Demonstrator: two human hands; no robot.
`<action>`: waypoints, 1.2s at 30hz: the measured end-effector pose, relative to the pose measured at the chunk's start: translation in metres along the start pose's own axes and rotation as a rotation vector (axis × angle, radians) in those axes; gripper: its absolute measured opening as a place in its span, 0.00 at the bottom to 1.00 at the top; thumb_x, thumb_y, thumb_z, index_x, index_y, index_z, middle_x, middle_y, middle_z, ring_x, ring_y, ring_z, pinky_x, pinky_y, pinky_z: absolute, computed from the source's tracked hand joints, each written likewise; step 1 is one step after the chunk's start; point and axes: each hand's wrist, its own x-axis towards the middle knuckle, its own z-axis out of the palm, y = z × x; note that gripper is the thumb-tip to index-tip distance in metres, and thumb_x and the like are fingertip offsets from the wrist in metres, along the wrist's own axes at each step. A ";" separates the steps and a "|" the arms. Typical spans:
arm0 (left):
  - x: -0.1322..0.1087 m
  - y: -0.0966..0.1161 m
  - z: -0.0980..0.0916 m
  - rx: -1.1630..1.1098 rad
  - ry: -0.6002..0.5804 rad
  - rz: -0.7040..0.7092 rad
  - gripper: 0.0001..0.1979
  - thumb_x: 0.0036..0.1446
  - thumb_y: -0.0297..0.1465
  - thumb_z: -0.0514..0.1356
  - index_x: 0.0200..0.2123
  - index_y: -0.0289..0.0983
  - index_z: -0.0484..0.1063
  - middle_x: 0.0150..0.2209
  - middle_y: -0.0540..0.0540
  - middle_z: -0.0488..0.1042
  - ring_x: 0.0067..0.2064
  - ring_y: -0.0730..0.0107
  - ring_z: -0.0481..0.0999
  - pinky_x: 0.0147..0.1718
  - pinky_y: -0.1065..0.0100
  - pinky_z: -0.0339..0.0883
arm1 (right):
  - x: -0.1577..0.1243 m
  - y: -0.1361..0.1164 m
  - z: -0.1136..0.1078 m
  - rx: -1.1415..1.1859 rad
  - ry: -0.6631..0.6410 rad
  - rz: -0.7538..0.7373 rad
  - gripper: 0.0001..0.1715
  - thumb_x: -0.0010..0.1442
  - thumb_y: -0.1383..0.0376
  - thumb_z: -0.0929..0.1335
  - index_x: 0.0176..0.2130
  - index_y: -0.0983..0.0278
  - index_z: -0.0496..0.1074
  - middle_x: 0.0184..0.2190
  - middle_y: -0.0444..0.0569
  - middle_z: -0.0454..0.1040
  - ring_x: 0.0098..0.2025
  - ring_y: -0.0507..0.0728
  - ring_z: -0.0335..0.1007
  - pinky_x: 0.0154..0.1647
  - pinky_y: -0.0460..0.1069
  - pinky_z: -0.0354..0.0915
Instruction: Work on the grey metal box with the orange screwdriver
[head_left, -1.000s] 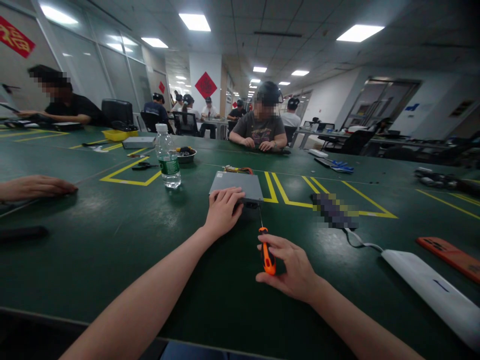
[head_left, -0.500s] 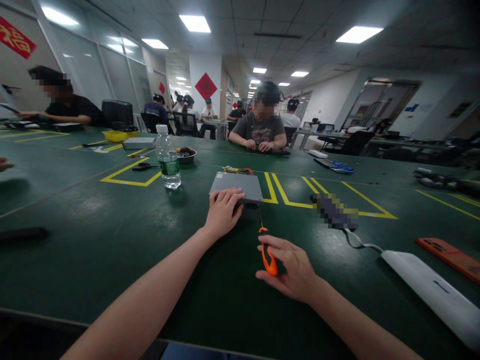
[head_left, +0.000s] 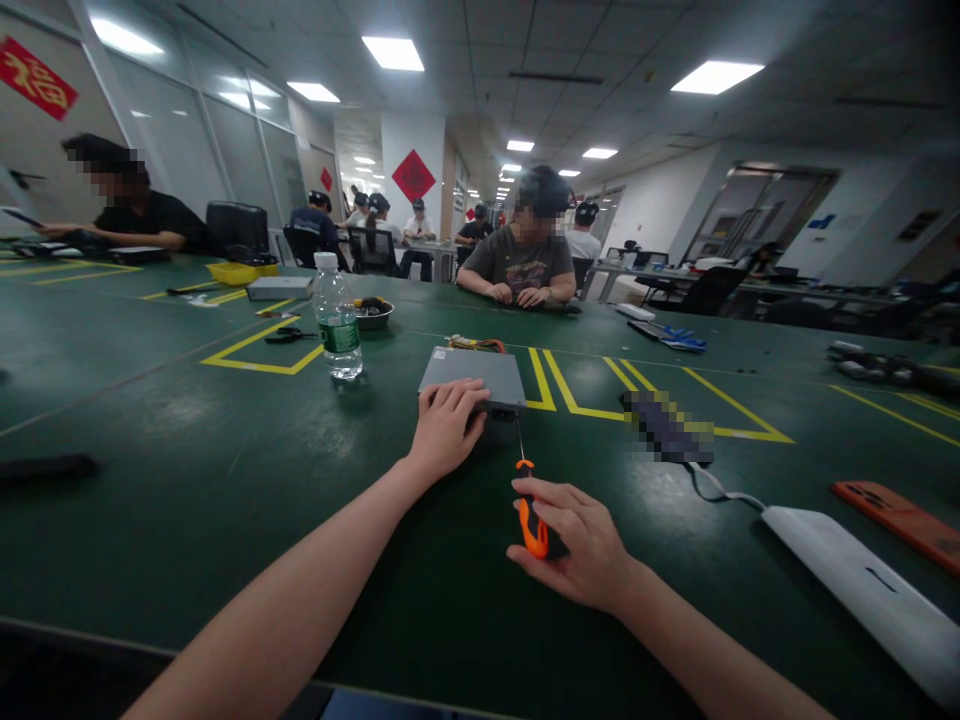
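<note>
A flat grey metal computer power supply (head_left: 495,374) lies on the green table, its bundle of coloured wires (head_left: 477,344) at the far side. My left hand (head_left: 447,428) holds it down, fingers over the top and thumb along the near side. In my right hand (head_left: 581,548) is an orange-and-black screwdriver (head_left: 533,524), gripped by the handle between fingers and thumb. Its thin shaft points away from me and reaches the near right corner of the power supply. The exact spot under the tip is too small to make out.
A water bottle (head_left: 337,325) stands left of the power supply, before a metal bowl (head_left: 373,316) with tools. To the right lie a white power bank (head_left: 855,590) with a cable and an orange phone (head_left: 900,520). A person (head_left: 517,255) sits across the table (head_left: 247,500).
The screwdriver handle and my right hand have shifted slightly left and toward me, and the handle has turned a little. My left hand and the power supply stay in place.
</note>
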 end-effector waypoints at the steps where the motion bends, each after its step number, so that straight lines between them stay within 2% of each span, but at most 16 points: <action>1: 0.000 0.000 0.000 -0.002 0.000 -0.001 0.13 0.59 0.30 0.54 0.48 0.44 0.65 0.54 0.49 0.69 0.56 0.63 0.64 0.52 0.57 0.50 | 0.000 0.000 0.000 0.008 -0.014 0.003 0.18 0.60 0.56 0.65 0.43 0.65 0.59 0.43 0.60 0.71 0.42 0.58 0.72 0.38 0.53 0.71; 3: 0.000 0.000 0.000 -0.006 0.002 -0.004 0.13 0.59 0.30 0.54 0.48 0.44 0.65 0.54 0.49 0.69 0.56 0.63 0.64 0.52 0.57 0.50 | 0.000 0.000 -0.002 0.016 -0.059 -0.005 0.20 0.61 0.54 0.63 0.46 0.66 0.59 0.44 0.61 0.70 0.44 0.60 0.71 0.40 0.54 0.71; 7: 0.000 0.000 0.000 -0.014 0.010 -0.005 0.12 0.59 0.30 0.54 0.47 0.44 0.65 0.53 0.50 0.69 0.56 0.64 0.64 0.52 0.57 0.49 | 0.003 -0.002 -0.006 -0.042 -0.146 -0.046 0.20 0.62 0.59 0.60 0.51 0.66 0.61 0.46 0.61 0.68 0.45 0.60 0.70 0.40 0.55 0.70; 13: 0.000 0.000 0.000 -0.014 0.018 0.003 0.12 0.59 0.31 0.54 0.47 0.44 0.65 0.53 0.50 0.69 0.56 0.64 0.64 0.52 0.57 0.49 | 0.001 0.000 -0.001 -0.027 0.006 -0.004 0.18 0.59 0.58 0.66 0.45 0.66 0.61 0.43 0.60 0.71 0.42 0.58 0.72 0.38 0.52 0.71; 17: 0.000 0.000 0.000 -0.011 0.017 -0.002 0.12 0.59 0.31 0.54 0.47 0.44 0.65 0.53 0.50 0.69 0.55 0.64 0.64 0.52 0.57 0.49 | 0.000 0.000 0.000 0.011 -0.040 0.014 0.21 0.59 0.55 0.65 0.45 0.66 0.59 0.43 0.60 0.71 0.44 0.59 0.71 0.40 0.54 0.71; 22: 0.000 0.001 0.000 -0.018 0.020 -0.005 0.12 0.59 0.31 0.54 0.47 0.44 0.66 0.53 0.50 0.70 0.55 0.65 0.65 0.52 0.58 0.49 | 0.004 -0.003 -0.005 -0.054 -0.111 -0.023 0.20 0.60 0.61 0.61 0.51 0.67 0.61 0.46 0.61 0.68 0.46 0.60 0.70 0.40 0.54 0.70; 29: 0.001 0.002 -0.001 -0.022 0.020 -0.017 0.12 0.58 0.30 0.55 0.46 0.44 0.66 0.52 0.49 0.70 0.55 0.63 0.65 0.53 0.57 0.49 | 0.003 -0.002 -0.002 -0.033 0.007 0.003 0.17 0.58 0.58 0.67 0.42 0.66 0.62 0.43 0.60 0.71 0.43 0.59 0.72 0.37 0.51 0.71; 32: 0.001 0.002 -0.001 -0.018 0.022 -0.018 0.12 0.58 0.30 0.55 0.46 0.44 0.66 0.52 0.49 0.70 0.55 0.63 0.65 0.53 0.57 0.49 | 0.003 -0.002 -0.002 -0.006 -0.041 0.011 0.19 0.59 0.55 0.65 0.43 0.67 0.61 0.43 0.61 0.70 0.44 0.60 0.72 0.38 0.52 0.72; 36: 0.001 0.002 -0.001 -0.009 0.015 -0.020 0.12 0.58 0.30 0.55 0.46 0.44 0.66 0.52 0.49 0.70 0.55 0.63 0.65 0.52 0.57 0.50 | 0.005 -0.004 -0.007 -0.046 -0.132 -0.016 0.21 0.62 0.59 0.60 0.50 0.68 0.62 0.45 0.62 0.68 0.43 0.60 0.71 0.37 0.53 0.71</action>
